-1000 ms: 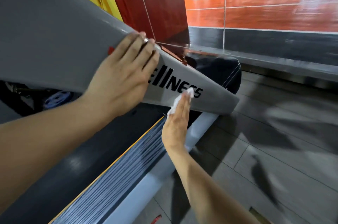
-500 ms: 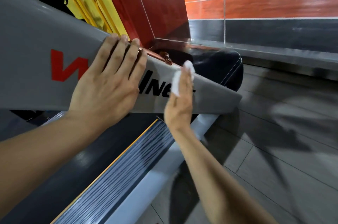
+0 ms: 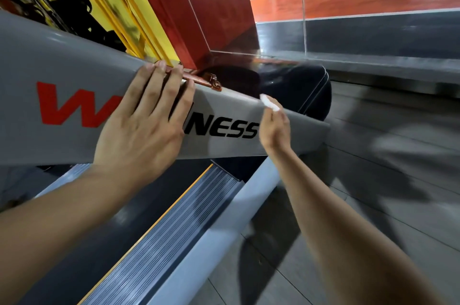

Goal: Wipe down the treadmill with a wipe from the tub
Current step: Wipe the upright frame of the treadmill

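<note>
Grey treadmill [image 3: 224, 110] upright, left hand [image 3: 142, 128] flat, right hand [image 3: 275, 128] pinching white wipe [image 3: 270, 104]

Right hand [image 3: 275, 128], wipe [image 3: 270, 105] on treadmill upright [image 3: 224, 110]
</note>
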### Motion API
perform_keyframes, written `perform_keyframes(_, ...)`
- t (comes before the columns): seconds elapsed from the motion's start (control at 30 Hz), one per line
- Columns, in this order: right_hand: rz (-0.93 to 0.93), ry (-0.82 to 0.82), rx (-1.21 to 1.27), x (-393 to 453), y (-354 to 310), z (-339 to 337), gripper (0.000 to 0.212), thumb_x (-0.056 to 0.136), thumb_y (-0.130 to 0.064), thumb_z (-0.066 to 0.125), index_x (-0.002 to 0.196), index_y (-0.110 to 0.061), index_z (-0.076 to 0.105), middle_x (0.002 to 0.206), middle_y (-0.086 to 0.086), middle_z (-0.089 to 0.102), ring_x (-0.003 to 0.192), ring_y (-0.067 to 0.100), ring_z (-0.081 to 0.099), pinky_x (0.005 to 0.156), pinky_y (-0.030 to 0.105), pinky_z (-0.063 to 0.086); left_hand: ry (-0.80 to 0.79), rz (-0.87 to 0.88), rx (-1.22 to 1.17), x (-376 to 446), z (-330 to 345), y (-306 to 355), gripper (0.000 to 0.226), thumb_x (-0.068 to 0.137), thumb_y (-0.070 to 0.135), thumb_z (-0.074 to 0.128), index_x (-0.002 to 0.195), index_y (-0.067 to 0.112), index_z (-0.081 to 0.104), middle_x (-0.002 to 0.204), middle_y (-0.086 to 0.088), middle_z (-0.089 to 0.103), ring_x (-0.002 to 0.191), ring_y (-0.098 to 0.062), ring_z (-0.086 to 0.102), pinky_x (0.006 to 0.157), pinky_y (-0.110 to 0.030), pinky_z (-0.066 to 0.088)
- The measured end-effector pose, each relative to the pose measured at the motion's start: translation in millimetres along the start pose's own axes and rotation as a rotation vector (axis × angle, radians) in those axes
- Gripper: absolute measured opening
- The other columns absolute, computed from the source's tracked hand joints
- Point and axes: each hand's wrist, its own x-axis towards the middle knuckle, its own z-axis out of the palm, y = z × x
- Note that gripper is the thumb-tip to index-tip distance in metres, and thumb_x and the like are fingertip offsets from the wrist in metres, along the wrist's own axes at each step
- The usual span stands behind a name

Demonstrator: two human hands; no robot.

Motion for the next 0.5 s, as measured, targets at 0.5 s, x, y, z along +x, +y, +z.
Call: perform_keyframes(0.5,0.186,0.132,0.101,-47.7,34.5,35.2,0.053,0.099,0.001,0.031,0.149,-0.01,0.043,0.156,0.013,0.041,0.145,0.033,0.036,0.124,0.038,0.023,-0.008,0.004,-0.015,-2.7,0.6,0.1,0.058,0.103,0.018,0.032,0.157,-0.003,0.025,0.16,-0.031,0.025,0.149,-0.049,0.021,0.126,-0.055,0.009)
